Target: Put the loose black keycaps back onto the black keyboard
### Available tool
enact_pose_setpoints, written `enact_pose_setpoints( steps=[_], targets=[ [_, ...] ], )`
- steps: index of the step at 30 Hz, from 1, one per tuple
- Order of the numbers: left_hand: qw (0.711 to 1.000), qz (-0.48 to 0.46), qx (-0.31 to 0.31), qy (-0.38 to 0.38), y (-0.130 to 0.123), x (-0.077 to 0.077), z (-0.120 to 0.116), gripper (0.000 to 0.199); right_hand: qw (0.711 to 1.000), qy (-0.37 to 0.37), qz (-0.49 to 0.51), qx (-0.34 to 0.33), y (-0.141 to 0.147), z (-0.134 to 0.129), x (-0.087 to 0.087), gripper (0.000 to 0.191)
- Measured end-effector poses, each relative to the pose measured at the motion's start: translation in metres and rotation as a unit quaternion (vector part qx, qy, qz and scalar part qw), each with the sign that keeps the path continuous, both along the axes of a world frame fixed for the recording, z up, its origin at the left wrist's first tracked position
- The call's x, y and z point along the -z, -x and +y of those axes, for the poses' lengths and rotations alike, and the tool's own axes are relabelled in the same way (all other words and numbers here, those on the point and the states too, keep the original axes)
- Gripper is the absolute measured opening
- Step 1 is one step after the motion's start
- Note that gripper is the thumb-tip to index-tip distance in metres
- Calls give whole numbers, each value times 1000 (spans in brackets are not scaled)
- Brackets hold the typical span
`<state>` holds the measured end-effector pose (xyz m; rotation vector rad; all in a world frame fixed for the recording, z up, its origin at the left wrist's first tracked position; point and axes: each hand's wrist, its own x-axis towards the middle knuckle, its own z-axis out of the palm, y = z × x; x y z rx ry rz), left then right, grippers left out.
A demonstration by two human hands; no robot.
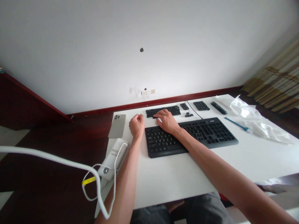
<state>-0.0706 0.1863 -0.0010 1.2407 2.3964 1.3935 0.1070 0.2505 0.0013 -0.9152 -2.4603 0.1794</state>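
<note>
A black keyboard [191, 135] with a grey frame lies on the white table [177, 183], its keycaps in place. Behind it sit loose black keycaps in groups: a long row [171, 109], a block [201, 105], and smaller clusters [184, 106]. My right hand [166, 121] rests over the keyboard's far edge, fingertips on the long row's left end. Whether those fingers grip a keycap is hidden. My left hand [137, 124] is a closed fist on the table, just left of the keyboard, with nothing visible in it.
A phone [117, 126] lies at the table's left edge, and a white device [112, 158] with a looped white cable [99, 183] sits near it. Right of the keycaps lie a black stick [219, 108], a blue tool [236, 123] and crumpled clear plastic [257, 119].
</note>
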Motion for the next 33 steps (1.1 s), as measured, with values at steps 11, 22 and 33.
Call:
enact_pose_setpoints(
  steps=[11, 22, 33],
  targets=[
    [1000, 11, 6, 22, 0, -2, -1, 38, 1000, 11, -12, -6, 0, -2, -3, 27],
    [1000, 5, 7, 9, 0, -2, -2, 38, 998, 28, 44, -47, -4, 3, 1, 23],
    [1000, 3, 6, 5, 0, -2, -1, 37, 998, 33, 28, -41, 5, 10, 3, 30]
  ],
)
